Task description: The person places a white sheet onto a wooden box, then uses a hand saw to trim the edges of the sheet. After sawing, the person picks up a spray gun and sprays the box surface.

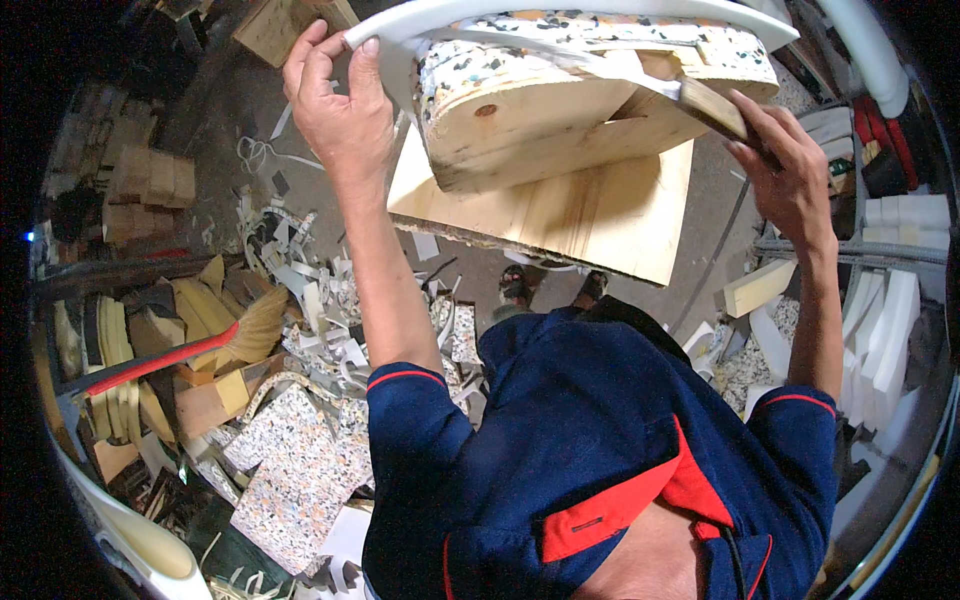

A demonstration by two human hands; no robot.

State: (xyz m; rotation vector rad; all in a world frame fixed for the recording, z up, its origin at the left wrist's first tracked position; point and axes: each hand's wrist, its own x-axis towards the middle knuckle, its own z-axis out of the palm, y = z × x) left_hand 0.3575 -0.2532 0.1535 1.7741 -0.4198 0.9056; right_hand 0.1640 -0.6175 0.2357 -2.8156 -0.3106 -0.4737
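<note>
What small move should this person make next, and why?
Perhaps draw the wooden-handled tool slightly rightward with the right hand, while the left hand steadies the white sheet by its end. The tool's blurred, blade-like length crosses the speckled foam in view and seems to point toward the left hand, so pulling away looks safer.

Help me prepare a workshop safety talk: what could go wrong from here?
The long blade in the right hand points toward the left hand, which grips the white sheet, so a slip might cause a cut. Scraps lie strewn to the left of the shoes, so stepping that way could cause a stumble.
</note>
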